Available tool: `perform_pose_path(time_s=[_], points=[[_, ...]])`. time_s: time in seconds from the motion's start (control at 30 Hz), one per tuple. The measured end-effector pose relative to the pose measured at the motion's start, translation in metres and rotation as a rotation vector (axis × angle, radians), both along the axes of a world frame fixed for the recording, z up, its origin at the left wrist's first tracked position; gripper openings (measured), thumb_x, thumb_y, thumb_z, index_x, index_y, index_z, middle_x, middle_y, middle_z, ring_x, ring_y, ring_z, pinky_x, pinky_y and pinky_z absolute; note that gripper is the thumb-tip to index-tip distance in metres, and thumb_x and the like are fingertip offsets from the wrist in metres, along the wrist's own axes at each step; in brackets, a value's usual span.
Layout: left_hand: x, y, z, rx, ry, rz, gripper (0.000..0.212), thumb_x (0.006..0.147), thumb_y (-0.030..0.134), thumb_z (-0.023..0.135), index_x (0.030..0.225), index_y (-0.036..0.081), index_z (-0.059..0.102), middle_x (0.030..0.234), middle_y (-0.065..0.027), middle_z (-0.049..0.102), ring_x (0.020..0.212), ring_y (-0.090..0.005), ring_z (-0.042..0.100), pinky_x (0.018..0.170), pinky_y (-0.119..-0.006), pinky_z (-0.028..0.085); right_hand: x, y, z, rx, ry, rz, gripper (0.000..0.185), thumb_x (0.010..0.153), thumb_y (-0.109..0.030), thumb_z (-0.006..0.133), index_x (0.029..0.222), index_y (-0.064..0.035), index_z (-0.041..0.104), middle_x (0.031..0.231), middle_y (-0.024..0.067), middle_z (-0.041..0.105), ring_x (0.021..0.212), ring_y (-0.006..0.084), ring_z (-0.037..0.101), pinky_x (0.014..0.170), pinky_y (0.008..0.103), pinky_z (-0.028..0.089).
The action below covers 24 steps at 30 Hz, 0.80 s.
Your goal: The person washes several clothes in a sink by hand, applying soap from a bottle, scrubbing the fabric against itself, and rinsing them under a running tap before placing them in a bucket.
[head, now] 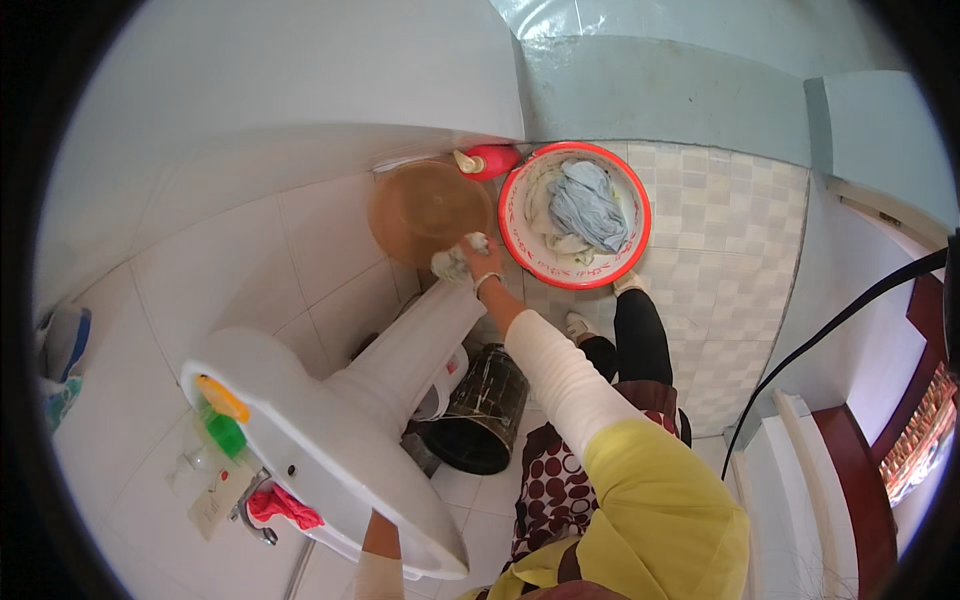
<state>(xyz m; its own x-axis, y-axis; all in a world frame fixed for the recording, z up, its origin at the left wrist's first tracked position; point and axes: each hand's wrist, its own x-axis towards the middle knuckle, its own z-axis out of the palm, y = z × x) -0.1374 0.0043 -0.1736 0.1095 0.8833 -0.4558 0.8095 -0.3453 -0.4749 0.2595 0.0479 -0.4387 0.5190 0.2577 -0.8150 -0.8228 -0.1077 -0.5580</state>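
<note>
My right hand (482, 262) is closed on a wet, whitish-green cloth (451, 262), at the foot of the white ceramic sink pedestal (409, 345). My left forearm reaches to the white washbasin (322, 420) at the bottom; its hand is hidden at the basin's edge. A red cloth (285, 508) lies beside the chrome tap (259, 517). On the basin's back ledge are an orange item (223, 398) and a green one (225, 435). A translucent brown plastic basin (431, 210) stands just beyond my right hand. Right of it, a red-rimmed basin (643, 217) holds a grey-blue cloth (589, 204) and pale cloths.
A red pump bottle (491, 161) stands by the wall between the two basins. A black bucket (480, 420) lies tipped beside the pedestal, next to a white bucket (444, 386). My feet are on the tiled floor (712, 285) near the red-rimmed basin. A black cable (832, 311) crosses the right side.
</note>
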Motion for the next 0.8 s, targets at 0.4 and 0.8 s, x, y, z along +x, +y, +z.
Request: perform_pose_path(time_s=[0.4,0.8], points=[[-0.009,-0.001,0.009,0.001,0.082,0.053,0.046,0.086,0.023,0.031,0.129,0.010,0.022,0.131,-0.0078,0.027,0.120,-0.0260,0.026,0.099,-0.046,0.013,0.036,-0.143,-0.092,-0.515,-0.256,0.533,0.022,0.069,-0.013,0.056,0.091,-0.0092,0.056,0.082,0.0112,0.060,0.077,0.0253,0.057,0.070,0.0334,0.045],[0.000,0.008,0.015,0.036,0.112,0.055,0.046,0.086,0.021,0.031,0.128,0.007,0.021,0.130,-0.0100,0.028,0.120,-0.0265,0.026,0.099,-0.043,0.014,0.132,-0.137,-0.081,-0.757,-1.262,1.218,0.054,0.067,-0.019,0.063,0.117,-0.0279,0.043,0.133,0.0101,0.021,0.123,0.0304,0.017,0.092,0.0564,0.021]])
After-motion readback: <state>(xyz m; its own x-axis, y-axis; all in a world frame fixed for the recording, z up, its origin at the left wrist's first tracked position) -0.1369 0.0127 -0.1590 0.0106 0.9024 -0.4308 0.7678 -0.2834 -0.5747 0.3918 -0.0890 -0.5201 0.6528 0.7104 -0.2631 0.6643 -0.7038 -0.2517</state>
